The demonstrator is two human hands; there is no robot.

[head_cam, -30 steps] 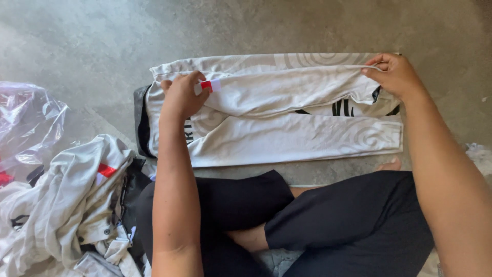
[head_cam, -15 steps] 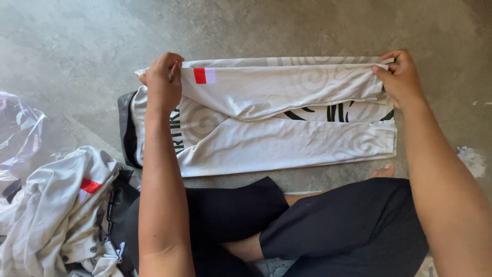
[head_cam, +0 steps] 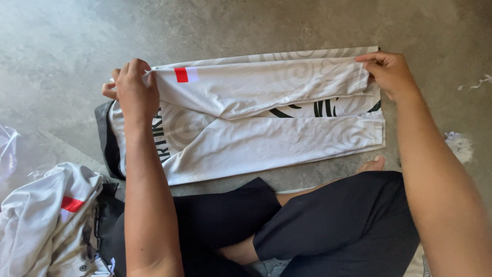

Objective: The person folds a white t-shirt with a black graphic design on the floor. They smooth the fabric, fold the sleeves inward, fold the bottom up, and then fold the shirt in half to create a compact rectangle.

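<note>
left hand (head_cam: 134, 84) lifted shirt (head_cam: 266, 110) edge

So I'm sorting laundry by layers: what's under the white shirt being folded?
Under the white shirt a dark garment edge sticks out at the left, on the concrete floor. How far it runs beneath is covered.

One head-worn view looks steeply down from close above the folded white printed fabric garment (head_cam: 266, 118), which fills the middle; grey concrete floor (head_cam: 77, 41) lies beyond it, crossed legs nearer the camera.
</note>
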